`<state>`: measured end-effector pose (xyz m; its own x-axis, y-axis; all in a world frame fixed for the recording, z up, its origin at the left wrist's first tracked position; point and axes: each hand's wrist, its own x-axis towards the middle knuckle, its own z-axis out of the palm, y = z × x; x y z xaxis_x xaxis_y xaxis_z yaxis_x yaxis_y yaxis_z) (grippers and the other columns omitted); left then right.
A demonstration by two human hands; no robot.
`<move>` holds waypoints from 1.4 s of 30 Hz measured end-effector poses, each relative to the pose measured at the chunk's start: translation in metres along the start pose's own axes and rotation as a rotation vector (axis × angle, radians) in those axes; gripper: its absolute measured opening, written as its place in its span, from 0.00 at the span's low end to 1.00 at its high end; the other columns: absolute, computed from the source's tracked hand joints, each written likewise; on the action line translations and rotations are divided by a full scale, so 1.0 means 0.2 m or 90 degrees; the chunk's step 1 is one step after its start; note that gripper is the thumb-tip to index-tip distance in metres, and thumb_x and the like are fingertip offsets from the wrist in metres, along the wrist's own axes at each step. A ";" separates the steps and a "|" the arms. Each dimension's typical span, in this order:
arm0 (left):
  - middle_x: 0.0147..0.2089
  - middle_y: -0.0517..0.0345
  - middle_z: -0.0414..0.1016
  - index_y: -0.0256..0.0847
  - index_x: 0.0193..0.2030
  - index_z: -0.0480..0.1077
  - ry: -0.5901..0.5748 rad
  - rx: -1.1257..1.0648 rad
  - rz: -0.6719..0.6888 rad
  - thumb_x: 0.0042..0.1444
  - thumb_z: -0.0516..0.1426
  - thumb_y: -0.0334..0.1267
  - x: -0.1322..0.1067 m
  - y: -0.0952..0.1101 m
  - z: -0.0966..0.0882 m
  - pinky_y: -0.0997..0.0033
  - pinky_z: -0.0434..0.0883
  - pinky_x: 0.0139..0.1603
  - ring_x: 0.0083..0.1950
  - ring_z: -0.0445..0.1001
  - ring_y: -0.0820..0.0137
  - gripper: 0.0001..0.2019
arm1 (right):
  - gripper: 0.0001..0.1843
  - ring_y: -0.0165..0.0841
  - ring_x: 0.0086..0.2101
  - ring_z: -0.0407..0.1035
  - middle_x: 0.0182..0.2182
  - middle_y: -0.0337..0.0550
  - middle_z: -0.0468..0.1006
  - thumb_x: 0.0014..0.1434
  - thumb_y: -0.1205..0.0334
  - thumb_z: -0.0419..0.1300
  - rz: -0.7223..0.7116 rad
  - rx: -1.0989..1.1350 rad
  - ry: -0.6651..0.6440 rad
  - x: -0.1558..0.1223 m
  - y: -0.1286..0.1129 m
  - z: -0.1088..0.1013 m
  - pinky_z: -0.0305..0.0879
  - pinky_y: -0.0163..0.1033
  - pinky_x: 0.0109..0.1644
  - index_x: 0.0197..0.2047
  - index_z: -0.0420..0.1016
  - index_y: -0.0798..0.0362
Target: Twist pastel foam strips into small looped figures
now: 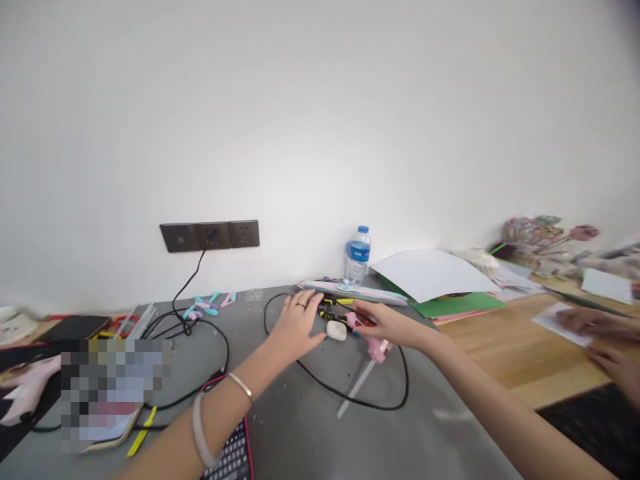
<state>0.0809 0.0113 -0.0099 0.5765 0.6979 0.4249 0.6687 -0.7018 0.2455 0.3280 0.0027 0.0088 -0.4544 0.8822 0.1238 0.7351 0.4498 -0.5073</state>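
My left hand (296, 327) is open, thumb apart from the fingers, at the back of the grey table. Its fingertips are close to a black-and-yellow tool (330, 317); whether they touch it I cannot tell. My right hand (395, 325) is curled around a pink hot glue gun (377, 350), hiding part of its body. A clear glue stick (356, 390) sticks out of the gun toward the table front. Between my hands lies a small white case (337, 330). A black cable (350, 399) loops around these things.
A water bottle (357, 257) stands by the wall behind a long pastel pouch (355, 291). White paper (435, 273) lies right. Left are a phone (110, 427), cables, clips (205, 305) and another glue gun (30, 390). Another person's hands (600, 327) work at far right.
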 end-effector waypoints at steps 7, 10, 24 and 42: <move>0.46 0.41 0.75 0.37 0.47 0.67 -0.124 -0.073 -0.035 0.56 0.55 0.39 0.04 0.16 0.05 0.45 0.60 0.58 0.53 0.70 0.50 0.14 | 0.11 0.31 0.28 0.60 0.27 0.36 0.69 0.60 0.53 0.54 0.023 0.101 0.002 0.00 0.00 0.14 0.57 0.34 0.31 0.39 0.68 0.52; 0.42 0.41 0.76 0.38 0.41 0.70 -0.175 -0.200 -0.131 0.57 0.52 0.35 0.03 0.16 0.09 0.46 0.64 0.52 0.49 0.73 0.48 0.08 | 0.13 0.30 0.26 0.60 0.23 0.34 0.67 0.60 0.52 0.53 0.045 0.166 0.034 0.01 0.03 0.22 0.57 0.34 0.30 0.32 0.68 0.52; 0.29 0.52 0.75 0.39 0.35 0.65 -0.044 -0.883 -0.422 0.65 0.35 0.41 0.21 0.11 0.14 0.69 0.71 0.32 0.30 0.76 0.68 0.20 | 0.11 0.30 0.21 0.60 0.19 0.35 0.67 0.61 0.61 0.46 0.080 0.098 0.205 -0.08 -0.43 0.28 0.54 0.33 0.27 0.31 0.66 0.51; 0.13 0.74 0.51 0.41 0.30 0.61 0.217 -0.847 -0.545 0.63 0.49 0.36 0.09 -0.45 -0.53 0.82 0.43 0.12 0.09 0.45 0.82 0.09 | 0.20 0.47 0.31 0.75 0.30 0.50 0.78 0.55 0.39 0.48 0.563 -0.049 0.140 -0.34 -0.05 0.44 0.64 0.43 0.31 0.32 0.58 0.48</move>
<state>-0.0184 0.0715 0.0678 0.0206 0.9940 -0.1077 -0.2413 0.1095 0.9643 0.3072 -0.0746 -0.0697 0.3913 0.9125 -0.1192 0.8046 -0.4021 -0.4369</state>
